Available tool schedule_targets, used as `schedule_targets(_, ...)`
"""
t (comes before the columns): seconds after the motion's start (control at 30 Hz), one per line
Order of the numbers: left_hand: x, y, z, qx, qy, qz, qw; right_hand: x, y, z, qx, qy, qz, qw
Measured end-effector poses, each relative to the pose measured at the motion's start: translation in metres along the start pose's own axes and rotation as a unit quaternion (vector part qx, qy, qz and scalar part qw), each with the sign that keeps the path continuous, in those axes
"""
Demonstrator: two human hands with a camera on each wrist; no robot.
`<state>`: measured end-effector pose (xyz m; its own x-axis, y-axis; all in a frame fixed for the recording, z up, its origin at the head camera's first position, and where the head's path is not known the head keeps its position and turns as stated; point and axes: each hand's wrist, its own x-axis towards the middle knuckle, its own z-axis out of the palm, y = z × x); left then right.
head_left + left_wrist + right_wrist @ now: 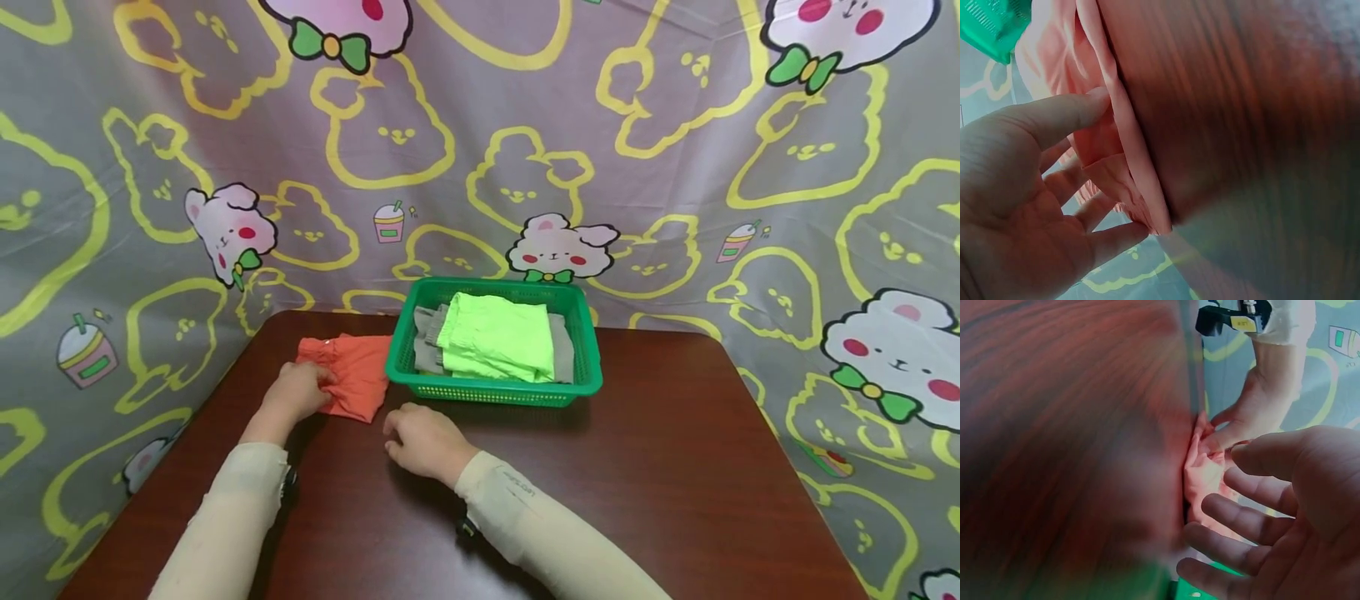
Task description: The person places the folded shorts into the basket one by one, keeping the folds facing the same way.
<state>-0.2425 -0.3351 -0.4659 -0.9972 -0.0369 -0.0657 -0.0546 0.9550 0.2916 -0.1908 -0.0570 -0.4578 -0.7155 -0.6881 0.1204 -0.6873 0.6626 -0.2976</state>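
Observation:
A pair of orange shorts [352,375], folded, lies at the left of the table against the basket's left side. My left hand [300,390] is at the left edge of the shorts. In the left wrist view, the thumb [1094,103] lies on the cloth's edge and the curled fingers take hold of the fold; some fingertips are hidden by cloth. My right hand [427,437] hovers in front of the basket, holding nothing, its fingers loosely bent and spread in the right wrist view. The shorts [1207,481] appear beyond it there.
A green plastic basket [491,392] stands at the back middle of the brown table [637,467]. Inside lies a folded neon-yellow garment [498,333] on top of grey cloth [562,342]. A patterned curtain [660,183] hangs behind and beside the table.

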Motion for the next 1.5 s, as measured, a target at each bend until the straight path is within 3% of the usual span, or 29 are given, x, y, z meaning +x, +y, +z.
schedule_targets(0.23, -0.003, -0.001, 0.002, -0.015, -0.008, -0.003, 0.9998, 0.01, -0.002, 0.011, -0.038, 0.001, 0.002, 0.9993)
schedule_targets(0.47, -0.011, 0.001, 0.003, -0.022, 0.001, 0.018, 0.9996, 0.026, -0.008, 0.019, -0.095, 0.026, -0.017, 0.995)
schedule_targets(0.7, -0.02, 0.001, 0.003, -0.025, 0.005, 0.025, 0.9994, 0.039, -0.019, 0.033, -0.166, 0.067, -0.041, 0.983)
schedule_targets(1.0, -0.025, 0.006, 0.005, -0.013, 0.003, 0.031, 0.9994, 0.052, -0.024, 0.04, -0.213, 0.093, -0.032, 0.972)
schedule_targets(1.5, -0.037, 0.009, -0.002, -0.009, -0.033, 0.015, 0.9993, 0.06, -0.018, 0.046, -0.2, -0.006, -0.039, 0.9791)
